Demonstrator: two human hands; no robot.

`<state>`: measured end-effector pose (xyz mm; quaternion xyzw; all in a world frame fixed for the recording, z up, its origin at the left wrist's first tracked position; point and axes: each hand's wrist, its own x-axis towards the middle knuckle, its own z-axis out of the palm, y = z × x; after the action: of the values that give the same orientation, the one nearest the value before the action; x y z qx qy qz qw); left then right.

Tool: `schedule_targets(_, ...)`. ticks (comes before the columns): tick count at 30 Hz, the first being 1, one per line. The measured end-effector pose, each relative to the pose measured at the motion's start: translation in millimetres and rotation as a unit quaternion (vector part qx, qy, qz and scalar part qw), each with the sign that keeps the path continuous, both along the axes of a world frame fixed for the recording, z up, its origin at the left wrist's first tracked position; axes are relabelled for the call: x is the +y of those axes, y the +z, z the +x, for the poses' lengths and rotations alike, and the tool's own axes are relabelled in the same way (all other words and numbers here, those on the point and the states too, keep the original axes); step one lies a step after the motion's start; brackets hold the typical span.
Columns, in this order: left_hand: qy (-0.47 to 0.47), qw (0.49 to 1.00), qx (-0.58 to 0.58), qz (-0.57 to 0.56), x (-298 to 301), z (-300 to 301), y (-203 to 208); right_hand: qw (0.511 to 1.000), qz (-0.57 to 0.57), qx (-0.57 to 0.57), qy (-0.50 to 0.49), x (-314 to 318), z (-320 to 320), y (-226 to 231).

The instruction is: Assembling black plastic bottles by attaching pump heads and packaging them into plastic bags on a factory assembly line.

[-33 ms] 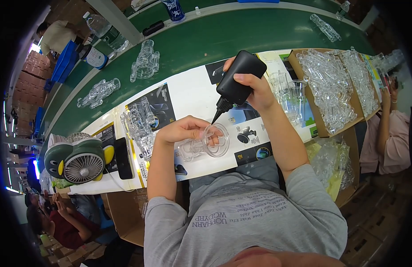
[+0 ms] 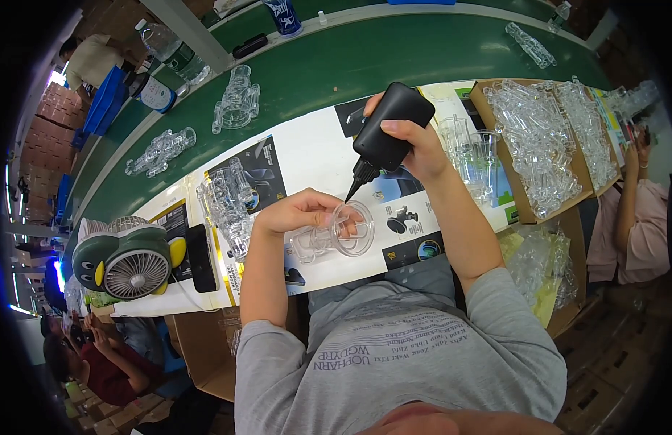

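My left hand [image 2: 304, 212] is closed on a clear plastic part [image 2: 355, 245] with a wide round rim, holding it tilted above the printed cardboard sheet [image 2: 318, 159]. Gripped in my right hand [image 2: 419, 145] is a black squeeze bottle [image 2: 395, 119], turned nozzle down. Its thin tip meets the rim of the clear part near my left fingers; whether it touches cannot be made out. Left of my left hand lies a group of similar clear parts [image 2: 228, 203]. Beyond my right forearm stand several clear cup-shaped pieces [image 2: 483, 156].
Cardboard trays of clear parts [image 2: 535, 145] sit at the right, above a box with plastic bags [image 2: 532, 264]. A green fan [image 2: 125, 257] and a black phone [image 2: 201, 257] lie left. Further clear parts [image 2: 238, 101] and a water bottle [image 2: 172, 52] stand farther back. Other people sit at both sides.
My hands, the squeeze bottle and the clear part hold the same position. Only the people at the sides shift slightly.
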<state>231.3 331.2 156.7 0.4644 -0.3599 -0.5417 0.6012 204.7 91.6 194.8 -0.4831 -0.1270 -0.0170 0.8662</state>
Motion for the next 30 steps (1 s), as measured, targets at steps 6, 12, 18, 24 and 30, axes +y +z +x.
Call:
schedule_targets(6, 0.009, 1.000, -0.003, 0.001, 3.1, 0.1, -2.0, 1.000, -0.002, 0.002, 0.004, -1.3, 1.6, -0.5)
schedule_targets(12, 0.014, 1.000, -0.008, -0.006, 5.6, 2.2, -0.6, 1.000, -0.008, 0.013, 0.010, -2.6, 1.9, -1.4)
schedule_targets(18, 0.084, 0.994, -0.058, -0.035, 11.0, 2.3, -5.4, 0.985, 0.121, 0.127, -0.001, 0.9, 10.2, -12.9)
schedule_targets(24, 0.150, 0.988, -0.036, -0.022, 23.2, 5.6, -12.5, 0.975, 0.191, 0.111, -0.019, 2.8, 28.4, -31.3)
schedule_targets(30, 0.170, 0.984, -0.040, -0.042, 14.3, 1.5, -0.1, 0.805, -0.505, -0.105, -0.293, 14.3, 27.7, -43.4)
